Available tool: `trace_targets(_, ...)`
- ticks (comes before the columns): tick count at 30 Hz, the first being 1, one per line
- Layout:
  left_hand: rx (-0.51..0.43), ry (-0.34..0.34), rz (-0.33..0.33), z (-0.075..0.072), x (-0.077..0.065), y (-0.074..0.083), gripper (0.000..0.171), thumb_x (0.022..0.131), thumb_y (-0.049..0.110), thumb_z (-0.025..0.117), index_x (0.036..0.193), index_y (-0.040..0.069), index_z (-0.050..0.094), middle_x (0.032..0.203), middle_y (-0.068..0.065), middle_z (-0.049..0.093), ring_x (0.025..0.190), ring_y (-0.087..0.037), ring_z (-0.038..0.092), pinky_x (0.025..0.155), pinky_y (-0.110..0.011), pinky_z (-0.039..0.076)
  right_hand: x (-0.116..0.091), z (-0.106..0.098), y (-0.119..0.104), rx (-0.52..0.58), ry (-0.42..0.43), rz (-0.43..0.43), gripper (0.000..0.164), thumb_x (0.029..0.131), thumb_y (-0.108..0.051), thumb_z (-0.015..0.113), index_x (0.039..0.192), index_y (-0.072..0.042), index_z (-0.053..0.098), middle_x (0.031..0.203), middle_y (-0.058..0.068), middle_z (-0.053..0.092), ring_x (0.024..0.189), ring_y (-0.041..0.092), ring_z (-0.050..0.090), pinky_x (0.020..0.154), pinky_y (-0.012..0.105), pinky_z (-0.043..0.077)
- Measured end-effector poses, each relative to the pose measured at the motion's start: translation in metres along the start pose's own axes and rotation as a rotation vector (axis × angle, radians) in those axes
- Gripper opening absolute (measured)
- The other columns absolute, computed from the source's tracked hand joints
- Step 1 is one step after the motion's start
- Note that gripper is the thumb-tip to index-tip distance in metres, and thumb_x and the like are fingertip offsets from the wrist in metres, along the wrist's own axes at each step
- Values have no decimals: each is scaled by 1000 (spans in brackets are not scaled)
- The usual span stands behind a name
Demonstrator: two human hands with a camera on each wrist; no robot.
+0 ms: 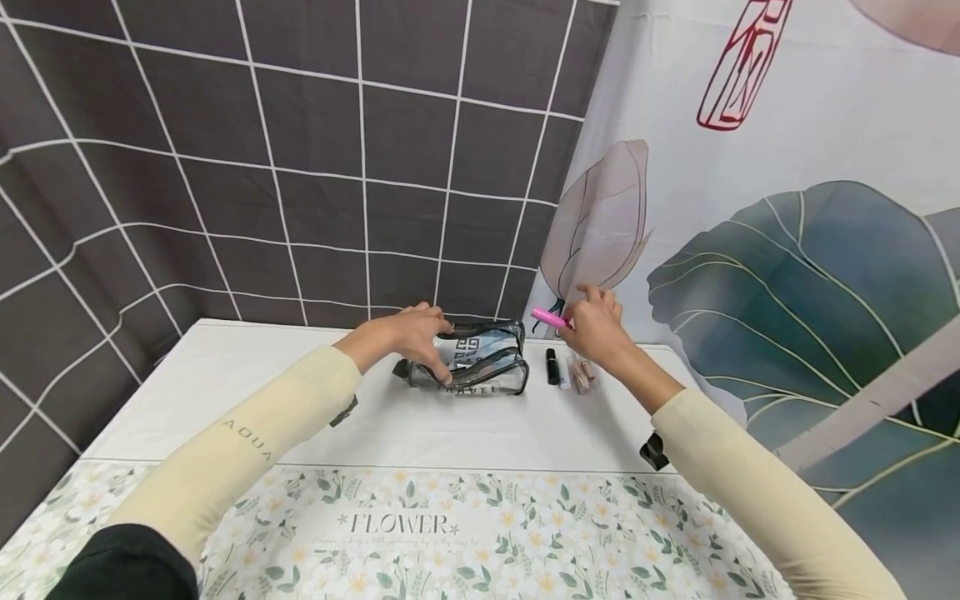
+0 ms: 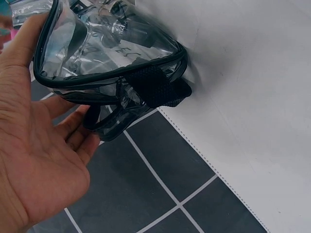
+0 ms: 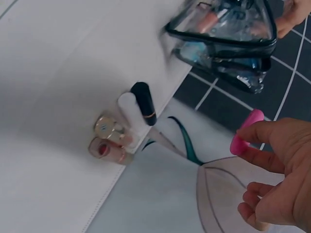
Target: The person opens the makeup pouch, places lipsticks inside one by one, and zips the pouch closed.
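Note:
A clear toiletry bag [image 1: 486,360] with black piping lies on the white table, with several items visible through its plastic. My left hand [image 1: 411,337] grips its left end, thumb on the near side and fingers at the far side. In the left wrist view a black strap [image 2: 150,87] hangs at the bag's end. My right hand [image 1: 597,327] pinches a slim pink cosmetic tube [image 3: 247,132] between thumb and forefinger, held above the table to the right of the bag. The tube's exact kind cannot be told.
Right of the bag lie a black capped tube [image 3: 144,103], a white tube [image 3: 129,108] and two clear-and-pink lip tubes [image 1: 581,375]. A floral mat [image 1: 420,567] covers the near edge. Behind the white table [image 1: 247,375] hangs dark grid cloth [image 1: 300,208].

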State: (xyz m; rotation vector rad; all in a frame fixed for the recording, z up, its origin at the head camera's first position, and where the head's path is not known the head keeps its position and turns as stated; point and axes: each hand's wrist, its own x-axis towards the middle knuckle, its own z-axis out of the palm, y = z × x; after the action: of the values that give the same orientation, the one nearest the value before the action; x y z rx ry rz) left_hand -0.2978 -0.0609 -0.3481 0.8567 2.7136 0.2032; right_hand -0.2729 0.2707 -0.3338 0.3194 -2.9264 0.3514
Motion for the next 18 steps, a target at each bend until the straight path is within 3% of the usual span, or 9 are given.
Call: trace_targets(18,-23,-1,-6,-3,-5,2,99,87,58,88,166,7,56,167,-16,52,136,-30,46,123,-50,44,5,0,-34,67,26,-125,24,104,-16,75,120,0,83,175,31,42,153,57,35,116,72,33)
